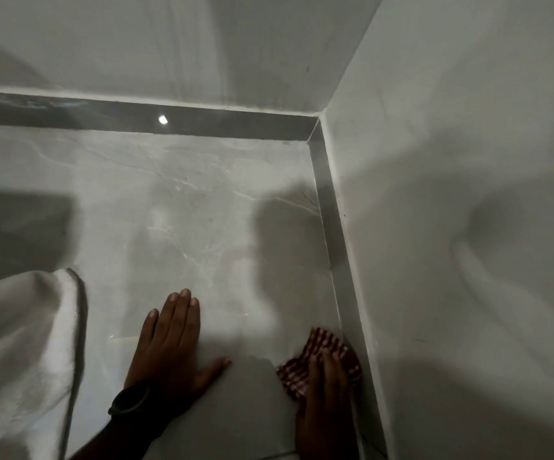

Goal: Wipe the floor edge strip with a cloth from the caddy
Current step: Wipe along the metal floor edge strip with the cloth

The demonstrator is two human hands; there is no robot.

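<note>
Low down in a room corner, where 2 pale walls (pixel 451 161) meet over a glossy grey marble-look floor (pixel 186 210). Running along the foot of both walls, a darker grey floor edge strip (pixel 330 207), mitred at the corner and topped by a thin white line against each wall. Pressed against the right-hand run of that strip, near the bottom of the view, a red-and-white striped cloth (pixel 322 353), crumpled, partly on the floor and touching the strip's face. On top of the cloth, the right hand (pixel 327 396), fingers curled down over the fabric and pinning it to the strip, fingertips reaching toward the strip's lower edge. Left of the strip and well apart from it, the left hand (pixel 169 346), spread flat and palm-down on the floor, fingers extended and thumb out to the side, gripping nothing. Around the left wrist, a dark watch (pixel 129 400), with a dark sleeve just below it. Farther left again from the strip, a white towel (pixel 20 343) draped down at the frame's edge. On the strip's far run, 1 small bright reflection (pixel 163 119). Soft shadows across floor and walls.
</note>
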